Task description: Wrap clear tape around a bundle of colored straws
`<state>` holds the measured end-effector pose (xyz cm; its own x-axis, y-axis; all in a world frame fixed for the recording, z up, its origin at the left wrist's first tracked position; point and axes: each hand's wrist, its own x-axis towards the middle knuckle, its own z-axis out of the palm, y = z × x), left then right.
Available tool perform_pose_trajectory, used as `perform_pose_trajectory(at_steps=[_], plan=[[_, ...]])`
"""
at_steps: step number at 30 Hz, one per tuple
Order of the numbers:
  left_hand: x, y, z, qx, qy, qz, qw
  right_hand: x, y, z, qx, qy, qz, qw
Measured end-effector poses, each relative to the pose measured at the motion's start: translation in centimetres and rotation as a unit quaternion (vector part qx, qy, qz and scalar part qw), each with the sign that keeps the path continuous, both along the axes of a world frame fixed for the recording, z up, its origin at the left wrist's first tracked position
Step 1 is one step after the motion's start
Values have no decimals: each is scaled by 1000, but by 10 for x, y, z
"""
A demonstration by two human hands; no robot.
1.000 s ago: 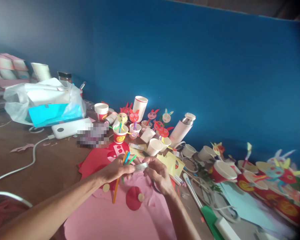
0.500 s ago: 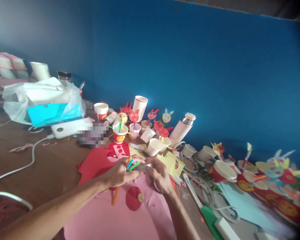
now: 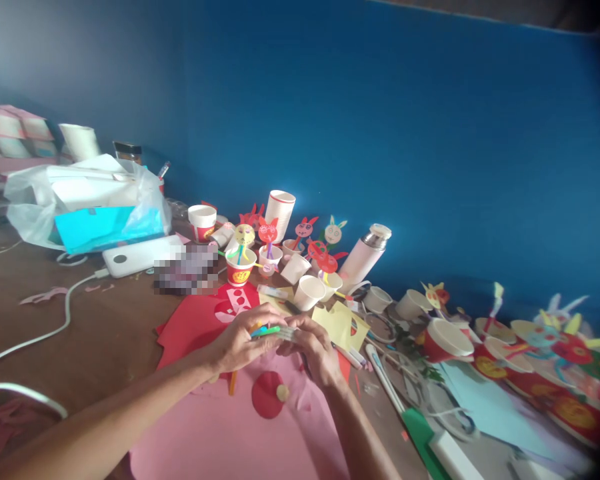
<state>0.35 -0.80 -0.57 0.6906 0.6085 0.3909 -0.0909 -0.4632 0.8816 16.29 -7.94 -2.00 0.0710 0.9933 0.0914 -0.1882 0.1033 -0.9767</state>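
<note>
Over the pink sheet (image 3: 240, 433), my two hands almost meet. My left hand (image 3: 237, 341) is closed on several narrow coloured craft sticks (image 3: 267, 330), green, blue and orange. A pale, greyish ridged strip (image 3: 287, 333) spans the gap between the hands; my right hand (image 3: 316, 343) pinches its other end. What exactly the strip is, I cannot make out. Below the left hand an orange stick (image 3: 233, 383) shows. A red paper disc (image 3: 267, 398) lies on the pink sheet with a small beige disc (image 3: 283, 393) at its edge. Red paper (image 3: 190, 327) sits under the left wrist.
Behind the hands stand paper cups (image 3: 309, 293) with paper animal figures (image 3: 245, 235), and a pink flask (image 3: 363, 257). More decorated cups (image 3: 450, 341) crowd the right. A white power bank (image 3: 143, 256) with a cable and a plastic bag (image 3: 30, 203) are at left. Yellow paper scraps (image 3: 340, 327) lie beyond my right hand.
The coloured sticks have turned flatter and now lie closer together in my left hand. My hands have drawn slightly closer, and more of the pale strip shows between them.
</note>
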Motion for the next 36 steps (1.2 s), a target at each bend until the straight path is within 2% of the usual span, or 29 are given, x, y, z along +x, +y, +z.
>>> perform_pose_trajectory(at_steps=[8,14,20,26,32,36], plan=[[-2,0,4,6,23,-11,1000,-5,-5,14,0,-51,-5,999],[-4,3,5,10,22,-23,999,-8,-7,15,17,-82,-31,996],[-3,2,2,1,15,2,1000,-11,-5,9,19,-58,-29,998],[-2,2,2,-2,41,35,999,-7,-5,13,4,-152,-54,987],[-3,1,10,-52,10,42,998,-6,-4,9,31,-66,-16,997],[-4,5,4,-116,16,41,992,-8,-4,3,50,-21,5,999]])
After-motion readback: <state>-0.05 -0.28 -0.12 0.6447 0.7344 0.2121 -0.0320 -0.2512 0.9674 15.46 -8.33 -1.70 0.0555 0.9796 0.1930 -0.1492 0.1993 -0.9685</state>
